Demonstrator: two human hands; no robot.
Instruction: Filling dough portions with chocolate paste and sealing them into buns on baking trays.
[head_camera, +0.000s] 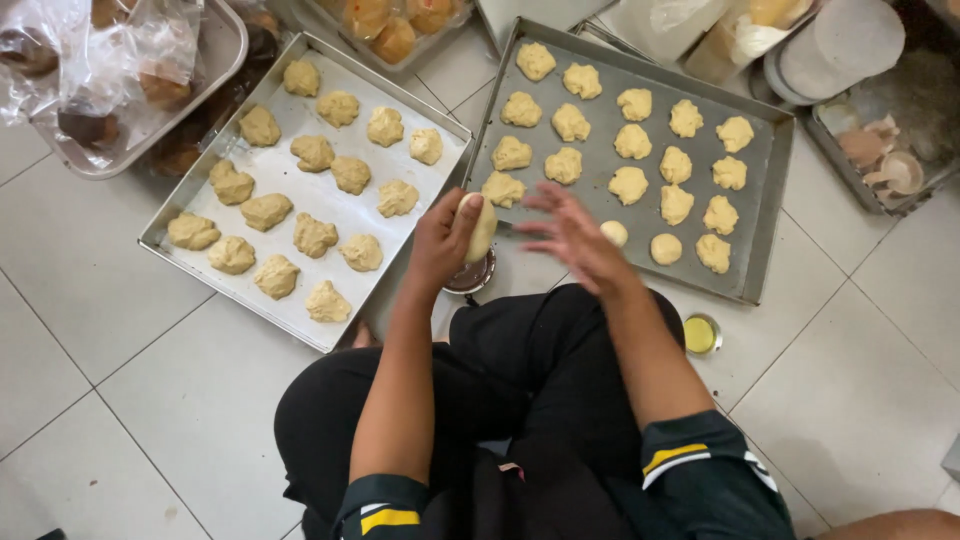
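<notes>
gripping dough piece (481, 226), left hand (441, 240); right hand (572, 236) over tray edge (497, 120)

Soft, even light is falling from above, casting only faint shadows beneath the trays. The right hand (575, 240) is smearing with motion blur beside the gripped dough piece (481, 227). Mild glare is showing on plastic bags (110, 50) far left of the grip.

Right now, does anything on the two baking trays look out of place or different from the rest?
On the right tray, two smooth round dough balls near the front edge differ from the rough dough lumps around them. The left hand holds one more dough piece. Nothing looks spilled or damaged.
</notes>
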